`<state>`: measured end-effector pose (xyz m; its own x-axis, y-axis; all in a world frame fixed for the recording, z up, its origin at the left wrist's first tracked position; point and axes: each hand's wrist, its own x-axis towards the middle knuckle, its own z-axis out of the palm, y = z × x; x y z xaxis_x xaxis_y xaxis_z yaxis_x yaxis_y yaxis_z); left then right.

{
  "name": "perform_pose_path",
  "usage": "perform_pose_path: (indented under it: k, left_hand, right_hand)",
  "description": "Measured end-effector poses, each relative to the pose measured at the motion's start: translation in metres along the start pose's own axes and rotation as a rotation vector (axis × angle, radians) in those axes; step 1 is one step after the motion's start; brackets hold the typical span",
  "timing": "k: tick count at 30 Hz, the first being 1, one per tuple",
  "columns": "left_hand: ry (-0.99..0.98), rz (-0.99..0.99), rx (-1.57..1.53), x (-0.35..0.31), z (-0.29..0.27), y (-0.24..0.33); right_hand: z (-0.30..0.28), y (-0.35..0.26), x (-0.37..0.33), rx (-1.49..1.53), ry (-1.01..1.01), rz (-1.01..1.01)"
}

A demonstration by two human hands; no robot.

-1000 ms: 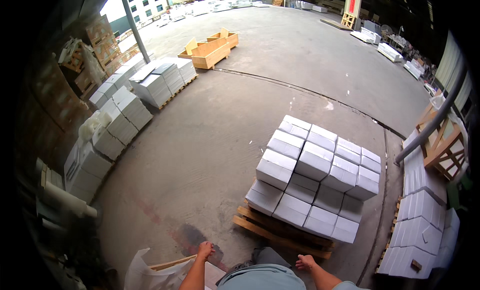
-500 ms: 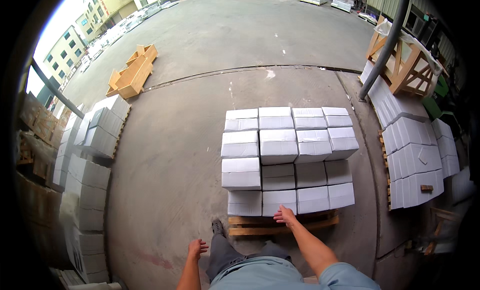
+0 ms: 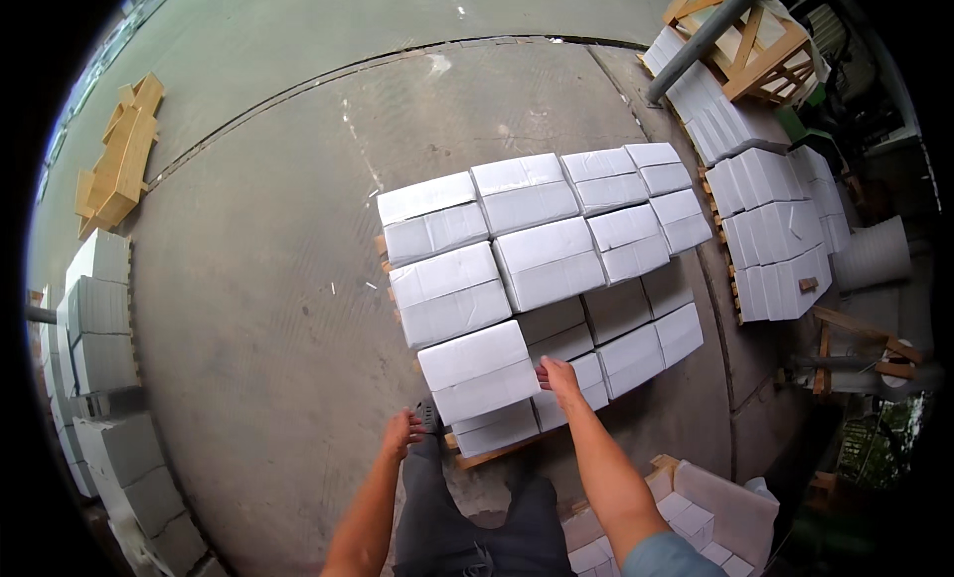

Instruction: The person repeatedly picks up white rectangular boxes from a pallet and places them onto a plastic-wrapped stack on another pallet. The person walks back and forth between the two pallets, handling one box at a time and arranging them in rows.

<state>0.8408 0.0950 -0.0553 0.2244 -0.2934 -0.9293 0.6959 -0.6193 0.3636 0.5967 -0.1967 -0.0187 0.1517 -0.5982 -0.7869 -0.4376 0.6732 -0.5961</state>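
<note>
White cardboard boxes stand in rows and layers on a wooden pallet (image 3: 497, 455) in front of me. Nearest on the left, one upper box (image 3: 477, 371) rests on a lower box (image 3: 500, 430). At this upper box's right side is my right hand (image 3: 558, 375), its fingers at the box's edge; whether they press on it is hard to tell. My left hand (image 3: 402, 432) hangs just off the box's near left corner, open and holding nothing. Right of the upper box, the lower layer's tops show, among them a front box (image 3: 631, 360).
Pallets of white stacked boxes (image 3: 780, 224) line the right side, near a grey pole (image 3: 706, 42) and a wooden crate (image 3: 745, 40). More box stacks (image 3: 104, 333) stand left, below a wooden frame (image 3: 121, 160). Behind my right arm sits a container of white boxes (image 3: 730, 497).
My view has tilted down and turned right. My right hand has moved from above the front lower box to the upper left box's side; my left hand has come nearer that box.
</note>
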Motion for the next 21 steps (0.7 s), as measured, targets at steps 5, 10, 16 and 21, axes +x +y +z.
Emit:
perform_pose_path:
  k: [5,10,16,21]
  left_hand:
    - [0.003,-0.054,0.006,0.096,0.047,0.038]
    - [-0.267,0.093,-0.520,0.119,0.075,0.066]
    - [-0.510,0.294,-0.564,0.139,0.060,0.047]
    - [-0.562,0.215,-0.499,0.122,0.041,0.055]
  right_hand:
    - [0.003,0.037,0.102,-0.230,0.125,-0.201]
    - [0.047,0.025,0.135,-0.111,-0.051,-0.171]
    - [0.076,-0.011,0.091,0.215,-0.175,0.055]
    - [0.089,0.038,0.052,0.290,-0.018,-0.051]
